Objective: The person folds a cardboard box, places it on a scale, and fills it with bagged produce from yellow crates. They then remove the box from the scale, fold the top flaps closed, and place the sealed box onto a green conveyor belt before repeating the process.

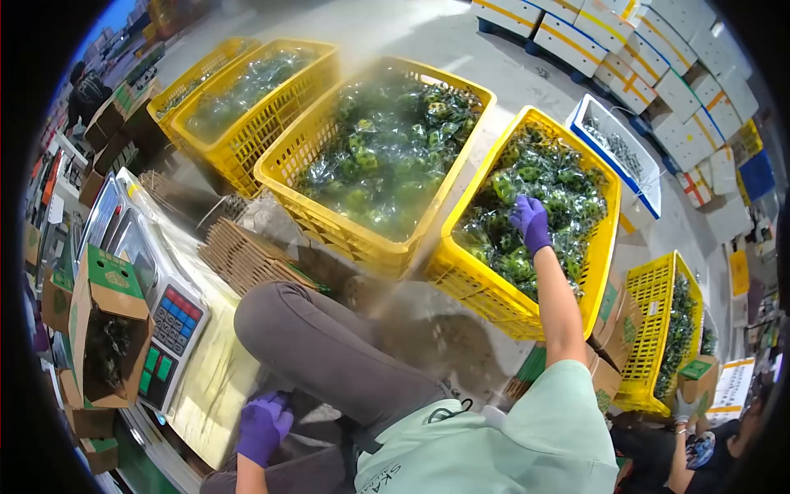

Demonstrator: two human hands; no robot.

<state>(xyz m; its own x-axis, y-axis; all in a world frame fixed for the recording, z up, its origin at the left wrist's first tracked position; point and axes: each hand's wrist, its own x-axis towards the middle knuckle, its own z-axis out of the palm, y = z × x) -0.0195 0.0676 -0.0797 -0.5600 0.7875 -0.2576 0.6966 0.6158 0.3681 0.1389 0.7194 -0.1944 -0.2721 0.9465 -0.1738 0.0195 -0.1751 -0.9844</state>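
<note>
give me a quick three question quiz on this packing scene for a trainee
1. True or false: the right hand reaches into a yellow crate of bagged green produce.
2. Multiple choice: the scale near the left hand carries
A. a green and brown carton
B. a blue crate
C. a white box
3. Fill in: both hands wear ____ gloves.

Key
1. True
2. A: the carton rests on the scale, open side facing the camera.
3. Purple
</note>
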